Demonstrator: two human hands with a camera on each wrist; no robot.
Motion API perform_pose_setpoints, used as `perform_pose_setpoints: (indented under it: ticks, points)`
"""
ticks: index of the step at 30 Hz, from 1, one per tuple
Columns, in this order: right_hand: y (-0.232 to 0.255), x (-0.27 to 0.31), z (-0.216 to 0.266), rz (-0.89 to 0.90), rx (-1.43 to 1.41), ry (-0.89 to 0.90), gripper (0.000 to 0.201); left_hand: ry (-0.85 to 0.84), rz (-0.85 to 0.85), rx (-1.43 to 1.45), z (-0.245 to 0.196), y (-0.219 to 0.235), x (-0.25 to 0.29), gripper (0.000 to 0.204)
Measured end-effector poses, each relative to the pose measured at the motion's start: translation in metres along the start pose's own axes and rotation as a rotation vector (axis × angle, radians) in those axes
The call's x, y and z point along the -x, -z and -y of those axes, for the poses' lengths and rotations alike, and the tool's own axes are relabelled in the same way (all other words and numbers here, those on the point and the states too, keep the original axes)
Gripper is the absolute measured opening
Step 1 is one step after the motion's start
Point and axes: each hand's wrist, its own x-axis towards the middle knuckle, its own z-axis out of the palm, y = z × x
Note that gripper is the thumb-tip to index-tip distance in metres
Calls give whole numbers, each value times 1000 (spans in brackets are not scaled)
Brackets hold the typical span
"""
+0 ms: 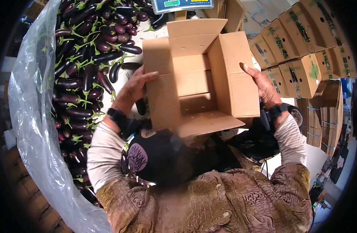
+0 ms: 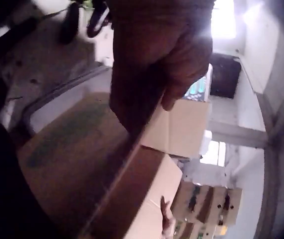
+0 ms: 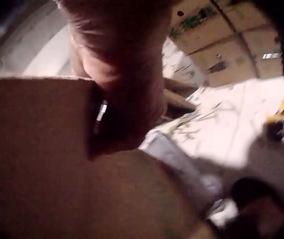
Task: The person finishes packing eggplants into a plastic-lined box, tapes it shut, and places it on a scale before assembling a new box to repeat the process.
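A brown cardboard box (image 1: pixel 227 77), its flaps spread outward and its inside showing, is held up between both hands in front of the body. My left hand (image 1: pixel 136 84) grips the left flap, thumb over the near face and fingers behind. On the opposite side, my right hand (image 1: pixel 261 84) holds the right flap the same way, its fingers hidden behind the cardboard. The left wrist view shows the left hand (image 2: pixel 162 55) pinching the cardboard edge (image 2: pixel 137 144). In the right wrist view, the right hand (image 3: pixel 124 74) is wrapped over the box's edge.
A big heap of eggplants (image 1: pixel 89 73) covers the left side, bordered by clear plastic sheeting (image 1: pixel 31 97). A digital scale (image 1: pixel 182 5) stands beyond the box. Packed cartons (image 1: pixel 302 73) are stacked at the right, with bundled flat cardboard (image 1: pixel 320 116) below them.
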Motion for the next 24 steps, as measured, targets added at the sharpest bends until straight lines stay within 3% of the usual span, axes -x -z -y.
perform_pose_setpoints:
  ticks: [2,4,5,6,7,8,10,12,14,16,18,19,20,21,22,24]
  points:
    - [34,-23,-30,-163,264,93,66,-46,-149,93,50,15,-17,50]
    - [54,-41,-63,-416,548,209,76,-101,-128,100,61,0,-17,53]
    - [54,-45,-70,-563,820,459,74,-95,-134,106,62,4,-17,53]
    - [50,-49,-74,-696,1093,719,73,-309,-279,-233,60,12,-19,50]
    - [35,-42,-63,-677,1280,756,69,-512,-419,-583,56,13,-16,47]
    - [22,-34,-47,-662,1462,793,66,-504,-420,-587,52,12,-11,47]
    - [1,-29,-25,-615,1515,891,57,-585,-485,-1474,23,-20,-3,39]
    - [-43,-17,9,-427,1656,217,58,-511,-462,-1405,14,-50,-1,37]
    - [-42,-36,10,-354,1736,263,61,-467,-496,-1707,13,-64,-5,46]
    - [-73,-36,21,-287,1814,76,70,-495,-505,-1772,18,-70,-9,57]
    - [-62,-58,17,-313,1830,149,64,-306,-491,-1809,16,-72,-15,54]
    - [-59,-67,17,-254,1642,-38,60,-292,-485,-1809,16,-70,-18,54]
    - [-56,-72,17,-195,1454,-212,55,-233,-427,-1712,15,-66,-24,51]
    - [-52,-73,11,-154,1305,-158,44,-180,-381,-1614,13,-63,-29,48]
    - [-47,-78,6,-144,1307,-155,44,-174,-390,-1616,12,-61,-33,48]
    - [-45,-87,-4,-188,1248,-61,37,-146,-321,-1334,15,-58,-37,42]
